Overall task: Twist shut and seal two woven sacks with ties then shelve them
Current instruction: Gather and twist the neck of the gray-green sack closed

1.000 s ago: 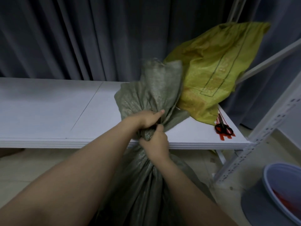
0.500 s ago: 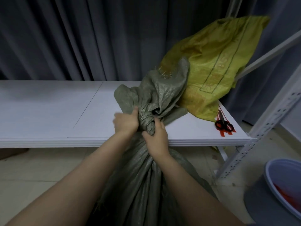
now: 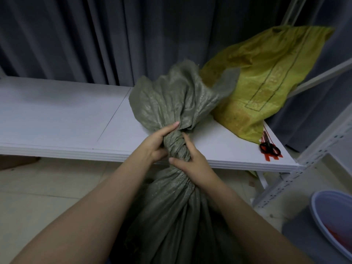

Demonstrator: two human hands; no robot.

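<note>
A grey-green woven sack (image 3: 171, 210) stands on the floor in front of me, its neck wrung into a tight rope. My left hand (image 3: 156, 143) grips the upper part of that twist from the left. My right hand (image 3: 192, 162) grips the twist just below, from the right. Above both hands the sack's loose mouth fans out over the white shelf (image 3: 62, 119). A yellow woven sack (image 3: 266, 80) lies slumped on the shelf's right end, its mouth open. Red ties (image 3: 270, 155) lie near the shelf's right front corner, under black-handled scissors (image 3: 269, 148).
Dark grey curtains (image 3: 95, 35) hang behind the shelf. A white perforated rack post (image 3: 312, 162) slants at the right. A pale blue bucket (image 3: 329, 221) with something red inside stands on the tiled floor at the lower right.
My left hand has shifted its hold on the neck from over the top to the left side. The neck is wound tighter, and the loose mouth has spread upright again.
</note>
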